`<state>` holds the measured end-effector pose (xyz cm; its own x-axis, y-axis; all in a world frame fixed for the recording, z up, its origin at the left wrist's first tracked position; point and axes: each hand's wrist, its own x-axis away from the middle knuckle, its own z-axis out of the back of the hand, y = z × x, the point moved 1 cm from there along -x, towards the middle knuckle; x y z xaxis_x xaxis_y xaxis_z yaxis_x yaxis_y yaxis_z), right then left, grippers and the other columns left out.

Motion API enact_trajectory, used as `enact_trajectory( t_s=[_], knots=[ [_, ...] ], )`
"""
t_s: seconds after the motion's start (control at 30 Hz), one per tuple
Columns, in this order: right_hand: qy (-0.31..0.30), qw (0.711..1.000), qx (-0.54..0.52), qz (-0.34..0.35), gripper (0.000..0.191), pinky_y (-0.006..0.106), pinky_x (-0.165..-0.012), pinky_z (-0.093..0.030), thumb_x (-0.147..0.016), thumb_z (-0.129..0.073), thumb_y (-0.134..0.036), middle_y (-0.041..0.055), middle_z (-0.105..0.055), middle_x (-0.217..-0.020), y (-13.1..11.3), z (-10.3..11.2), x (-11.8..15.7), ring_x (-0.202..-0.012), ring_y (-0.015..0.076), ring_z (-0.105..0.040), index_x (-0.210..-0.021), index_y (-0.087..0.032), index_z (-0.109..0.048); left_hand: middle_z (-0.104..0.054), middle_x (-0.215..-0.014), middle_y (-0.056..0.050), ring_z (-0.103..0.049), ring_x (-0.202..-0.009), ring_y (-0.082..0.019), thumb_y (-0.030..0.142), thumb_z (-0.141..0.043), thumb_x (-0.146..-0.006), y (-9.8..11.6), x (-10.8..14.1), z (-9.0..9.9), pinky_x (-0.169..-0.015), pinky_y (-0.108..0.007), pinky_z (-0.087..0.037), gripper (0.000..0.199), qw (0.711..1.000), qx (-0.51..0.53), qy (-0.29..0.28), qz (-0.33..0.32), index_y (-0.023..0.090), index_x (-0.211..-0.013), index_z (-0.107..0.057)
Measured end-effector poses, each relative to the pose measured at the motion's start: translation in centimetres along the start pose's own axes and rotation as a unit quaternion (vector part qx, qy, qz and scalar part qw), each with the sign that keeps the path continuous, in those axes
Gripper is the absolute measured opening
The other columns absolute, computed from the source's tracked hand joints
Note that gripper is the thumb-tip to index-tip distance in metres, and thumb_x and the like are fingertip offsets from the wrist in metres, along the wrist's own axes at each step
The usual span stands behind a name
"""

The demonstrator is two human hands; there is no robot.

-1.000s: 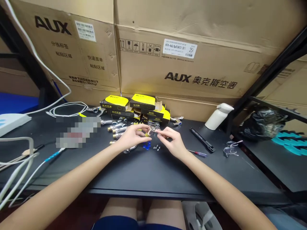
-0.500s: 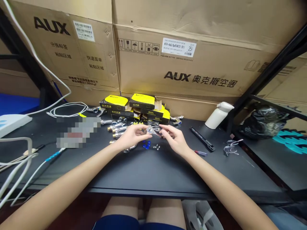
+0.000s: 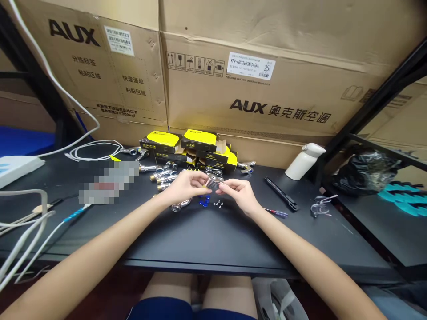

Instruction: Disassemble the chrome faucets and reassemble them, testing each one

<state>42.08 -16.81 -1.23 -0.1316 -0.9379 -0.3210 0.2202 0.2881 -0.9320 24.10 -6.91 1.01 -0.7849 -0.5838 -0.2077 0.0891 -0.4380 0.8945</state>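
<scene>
Both my hands are raised just above the black desk (image 3: 213, 240), fingertips close together. My left hand (image 3: 188, 186) and my right hand (image 3: 238, 195) pinch a small shiny metal part (image 3: 213, 179), probably a rod-end fitting; its exact shape is partly hidden by my fingers. Below my fingertips lie small blue pieces (image 3: 204, 202) and several tiny screws (image 3: 218, 204). Several chrome rod-end joints (image 3: 163, 178) lie beyond my left hand, and a curved chrome part (image 3: 180, 205) rests under its wrist.
Yellow-and-black boxes (image 3: 190, 149) stand stacked at the back, against large AUX cardboard cartons (image 3: 267, 89). To the right lie a black tool (image 3: 282, 194), a small screwdriver (image 3: 276, 212) and a white bottle (image 3: 303, 162). White cables (image 3: 23, 222) run along the left.
My hands have drawn closer together around the metal part, which is now turned and more covered by my fingers. The view has shifted slightly.
</scene>
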Motion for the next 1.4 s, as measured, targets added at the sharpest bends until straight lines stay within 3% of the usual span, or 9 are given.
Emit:
enact_trajectory(
  t_s=[0.17, 0.27, 0.37, 0.5, 0.6, 0.83, 1.07, 1.23, 1.4],
  knots=[
    [0.036, 0.999, 0.023, 0.018, 0.030, 0.039, -0.080, -0.056, -0.080, -0.068, -0.048, 0.0052, -0.076, -0.075, -0.1, 0.2, -0.2, -0.074, 0.0217, -0.071, -0.084, -0.018, -0.073, -0.071, -0.070, -0.003, -0.068, -0.061, -0.018, 0.035, -0.076, -0.068, 0.1, 0.2, 0.6, -0.058, -0.028, -0.056, 0.034, 0.998, -0.068, -0.007, -0.014, 0.015, -0.093, -0.065],
    [0.109, 0.990, 0.077, 0.055, 0.032, 0.037, -0.078, -0.054, -0.088, -0.059, -0.048, 0.0052, -0.074, -0.076, -0.2, 1.7, -0.6, -0.074, 0.0206, -0.069, -0.086, -0.018, -0.071, -0.069, -0.068, -0.001, -0.064, -0.060, -0.016, 0.029, -0.073, -0.069, 0.0, 0.6, 1.0, -0.062, -0.029, -0.053, 0.021, 0.986, -0.150, 0.055, -0.043, 0.017, -0.085, -0.066],
    [0.146, 0.972, 0.155, 0.098, 0.032, 0.037, -0.077, -0.051, -0.092, -0.053, -0.046, 0.0055, -0.071, -0.079, -0.1, 3.3, -0.9, -0.076, 0.0209, -0.065, -0.090, -0.019, -0.070, -0.071, -0.084, -0.004, -0.064, -0.069, -0.017, 0.031, -0.066, -0.076, -0.2, 0.6, 1.4, -0.073, -0.032, -0.053, 0.021, 0.971, -0.195, 0.119, -0.065, 0.018, -0.092, -0.067],
    [0.072, 0.944, 0.281, 0.156, 0.025, 0.038, -0.078, -0.046, -0.091, -0.055, -0.040, 0.0055, -0.067, -0.081, 0.6, 3.0, -0.8, -0.079, 0.0215, -0.058, -0.086, -0.020, -0.071, -0.070, -0.097, -0.006, -0.065, -0.085, -0.020, 0.039, -0.066, -0.077, -0.9, 0.3, 2.3, -0.080, -0.034, -0.052, 0.029, 0.961, -0.233, 0.126, -0.074, 0.018, -0.098, -0.068],
    [0.016, 0.911, 0.365, 0.190, 0.022, 0.040, -0.081, -0.042, -0.092, -0.056, -0.034, 0.0061, -0.063, -0.081, 1.0, 1.7, -0.7, -0.080, 0.0215, -0.053, -0.086, -0.021, -0.072, -0.068, -0.094, -0.006, -0.065, -0.082, -0.021, 0.040, -0.071, -0.071, -1.6, 0.1, 2.8, -0.076, -0.033, -0.052, 0.028, 0.961, -0.250, 0.096, -0.068, 0.019, -0.090, -0.072],
    [-0.010, 0.859, 0.463, 0.220, 0.019, 0.042, -0.090, -0.037, -0.091, -0.058, -0.030, 0.0067, -0.059, -0.085, 1.5, 0.8, -0.8, -0.085, 0.0216, -0.049, -0.080, -0.018, -0.069, -0.074, -0.091, -0.005, -0.067, -0.081, -0.021, 0.032, -0.063, -0.075, -1.7, 0.3, 2.5, -0.076, -0.031, -0.051, 0.022, 0.961, -0.269, 0.041, -0.054, 0.019, -0.092, -0.069],
    [0.010, 0.865, 0.450, 0.221, 0.015, 0.040, -0.088, -0.039, -0.086, -0.067, -0.033, 0.0058, -0.062, -0.087, 1.5, 1.0, -1.0, -0.087, 0.0211, -0.053, -0.086, -0.018, -0.068, -0.072, -0.082, -0.005, -0.065, -0.076, -0.021, 0.031, -0.066, -0.073, -1.7, 0.4, 2.6, -0.072, -0.030, -0.048, 0.020, 0.953, -0.300, 0.022, -0.042, 0.016, -0.086, -0.068],
    [0.043, 0.886, 0.411, 0.210, 0.018, 0.036, -0.083, -0.045, -0.096, -0.051, -0.027, 0.0075, -0.065, -0.088, 0.5, 3.6, -1.2, -0.086, 0.0195, -0.057, -0.093, -0.017, -0.066, -0.070, -0.084, -0.005, -0.062, -0.075, -0.019, 0.036, -0.071, -0.072, -0.5, 0.5, 3.6, -0.070, -0.029, -0.045, 0.024, 0.948, -0.314, 0.023, -0.045, 0.017, -0.086, -0.068],
    [-0.019, 0.894, 0.405, 0.189, 0.013, 0.036, -0.079, -0.049, -0.086, -0.066, -0.031, 0.0058, -0.064, -0.086, 0.4, 5.6, -1.4, -0.083, 0.0197, -0.058, -0.090, -0.019, -0.068, -0.069, -0.086, -0.003, -0.059, -0.070, -0.017, 0.048, -0.061, -0.082, 1.7, 2.3, 5.2, -0.066, -0.027, -0.042, 0.031, 0.949, -0.313, 0.025, -0.015, 0.017, -0.086, -0.065]
  ],
)
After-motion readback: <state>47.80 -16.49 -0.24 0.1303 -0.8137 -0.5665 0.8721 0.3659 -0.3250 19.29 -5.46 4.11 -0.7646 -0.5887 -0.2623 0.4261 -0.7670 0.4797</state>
